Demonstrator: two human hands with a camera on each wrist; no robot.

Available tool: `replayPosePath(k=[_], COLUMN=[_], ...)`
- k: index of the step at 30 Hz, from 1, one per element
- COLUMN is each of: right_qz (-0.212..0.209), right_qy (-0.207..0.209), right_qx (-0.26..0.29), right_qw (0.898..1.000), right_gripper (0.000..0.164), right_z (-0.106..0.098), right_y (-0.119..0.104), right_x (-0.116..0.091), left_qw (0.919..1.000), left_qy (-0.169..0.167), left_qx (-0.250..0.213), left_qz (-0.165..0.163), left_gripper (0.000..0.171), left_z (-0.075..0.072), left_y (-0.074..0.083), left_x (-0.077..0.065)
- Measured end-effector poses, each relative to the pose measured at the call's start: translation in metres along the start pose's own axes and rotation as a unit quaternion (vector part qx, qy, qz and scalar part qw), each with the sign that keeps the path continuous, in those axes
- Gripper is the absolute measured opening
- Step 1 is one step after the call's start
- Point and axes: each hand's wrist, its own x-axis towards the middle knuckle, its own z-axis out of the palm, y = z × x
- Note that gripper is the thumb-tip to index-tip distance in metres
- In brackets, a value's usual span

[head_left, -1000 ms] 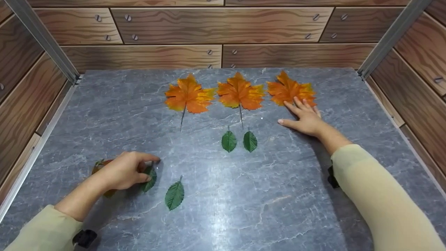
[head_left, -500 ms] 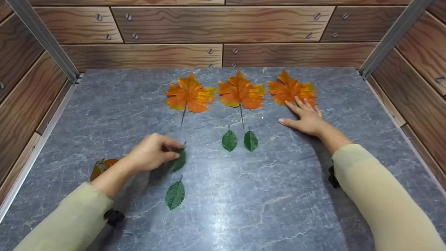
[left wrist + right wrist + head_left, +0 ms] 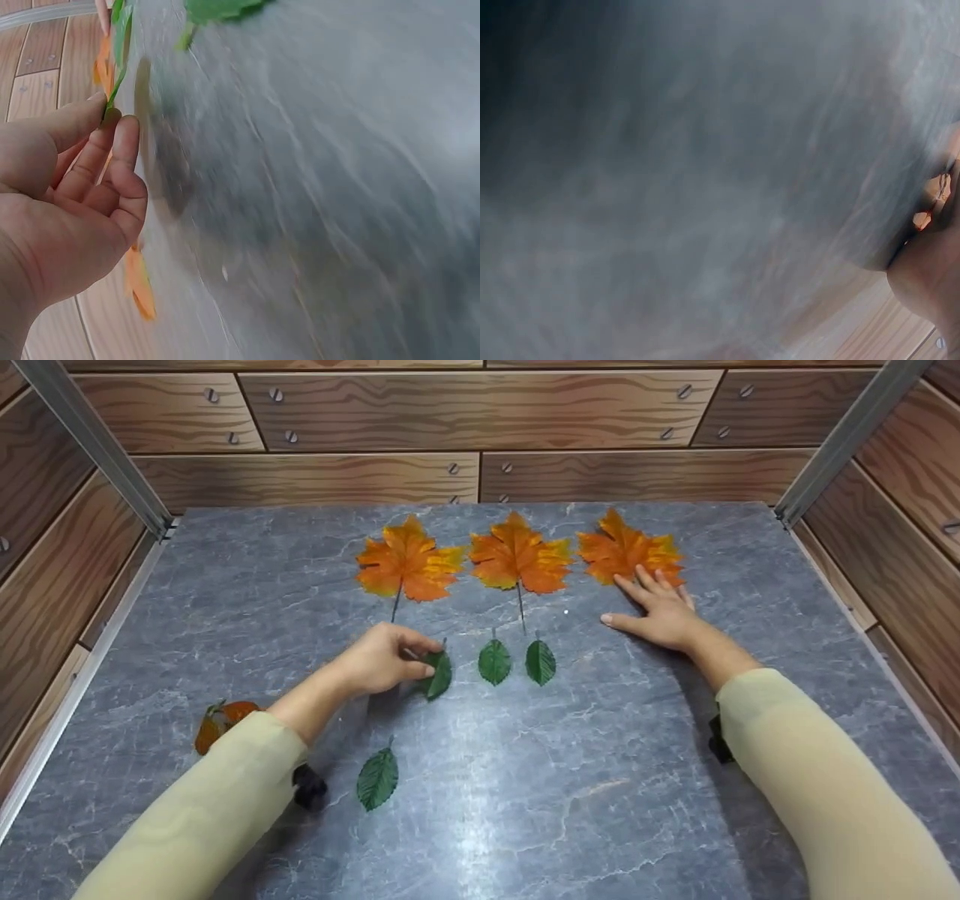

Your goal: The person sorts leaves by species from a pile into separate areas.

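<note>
My left hand (image 3: 381,658) pinches a green leaf (image 3: 439,676) between thumb and fingers, left of a pair of green leaves (image 3: 494,663) lying side by side. In the left wrist view, the thumb and index fingertip meet on the edge of the held green leaf (image 3: 120,45). With fingers spread, my right hand (image 3: 660,611) rests at the lower edge of the rightmost orange maple leaf (image 3: 626,547). Two more orange maple leaves, the middle one (image 3: 517,551) and the left one (image 3: 407,559), lie in a row beside it, stems toward me.
A single green leaf (image 3: 377,778) lies nearer me on the grey marbled table (image 3: 570,825). Brownish-orange leaves (image 3: 217,724) show partly behind my left forearm. Wood-patterned panels (image 3: 480,412) and metal posts (image 3: 847,442) surround the table.
My left hand has carried the green leaf from the left side up and right, toward the green pair. The brownish-orange leaves came into view behind it. The right hand has stayed put.
</note>
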Motion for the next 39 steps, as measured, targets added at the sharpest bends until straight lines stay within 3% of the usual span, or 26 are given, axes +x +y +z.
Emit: replayPosePath(k=[12, 33, 39], right_qz=[0.001, 0.003, 0.003], right_qy=[-0.001, -0.008, -0.008], right_qx=[0.001, 0.000, 0.000], right_qw=[1.000, 1.000, 1.000], right_gripper=[0.101, 0.101, 0.101], right_z=[0.000, -0.002, -0.001], right_y=[-0.001, -0.001, -0.001], right_x=[-0.002, -0.002, -0.002], left_qw=[0.9999, 0.9996, 0.9997], left_qy=[-0.010, 0.027, 0.024], left_qx=[-0.006, 0.006, 0.000], left_qz=[-0.001, 0.003, -0.001], left_gripper=[0.037, 0.034, 0.034], left_z=[0.015, 0.013, 0.011], left_y=[0.010, 0.001, 0.000], left_x=[0.020, 0.022, 0.020])
